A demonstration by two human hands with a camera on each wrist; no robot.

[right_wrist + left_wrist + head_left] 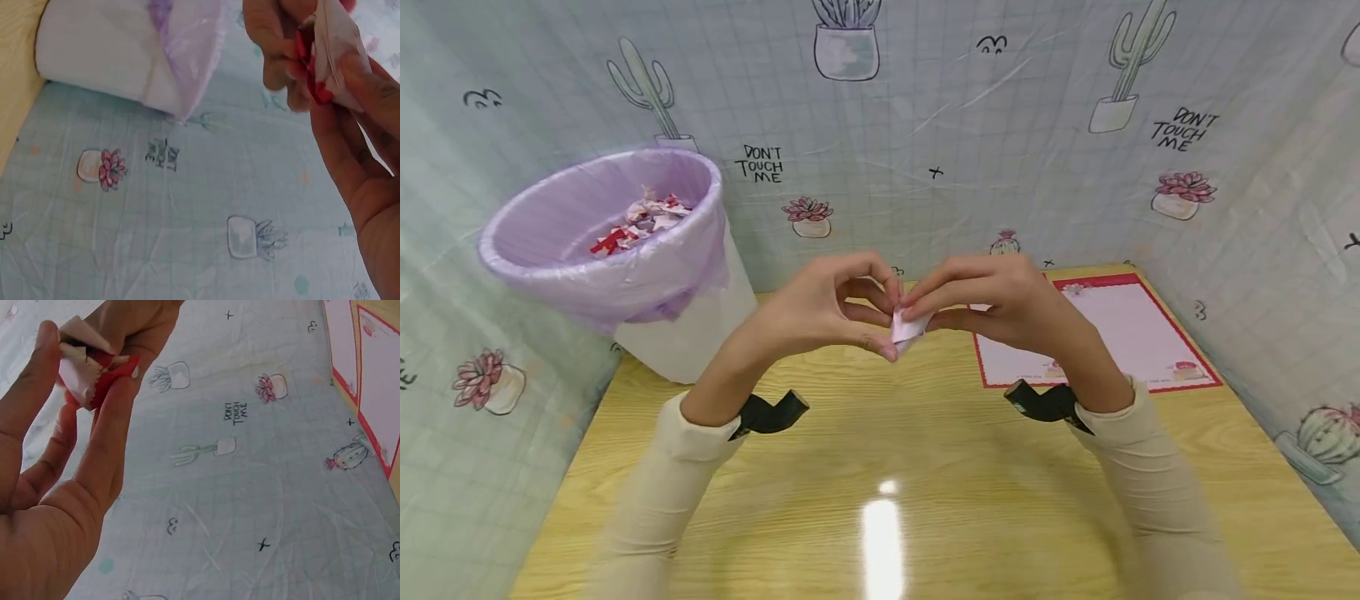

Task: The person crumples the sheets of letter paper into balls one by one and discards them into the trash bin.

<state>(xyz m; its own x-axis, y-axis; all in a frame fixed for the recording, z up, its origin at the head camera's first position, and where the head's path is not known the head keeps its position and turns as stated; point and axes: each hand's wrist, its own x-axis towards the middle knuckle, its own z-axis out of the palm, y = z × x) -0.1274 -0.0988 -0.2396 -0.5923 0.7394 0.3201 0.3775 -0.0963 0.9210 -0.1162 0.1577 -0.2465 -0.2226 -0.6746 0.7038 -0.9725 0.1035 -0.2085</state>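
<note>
Both hands meet over the middle of the table and share a small wad of folded paper [908,327]. My left hand [820,310] pinches its left side between thumb and fingertips. From the other side my right hand [1011,302] pinches it with thumb and fingers bent. In the left wrist view the paper [84,378] shows white and pinkish layers, a red band and ragged torn edges. The right wrist view has the same paper [337,53], its red edge facing the left fingers.
A white bin [692,337] lined with a purple bag [711,179] stands at the left, with torn red and white paper scraps [643,221] inside. Red-bordered paper sheets [1120,321] lie at the back right of the wooden table [820,483]. A patterned curtain [880,142] surrounds it.
</note>
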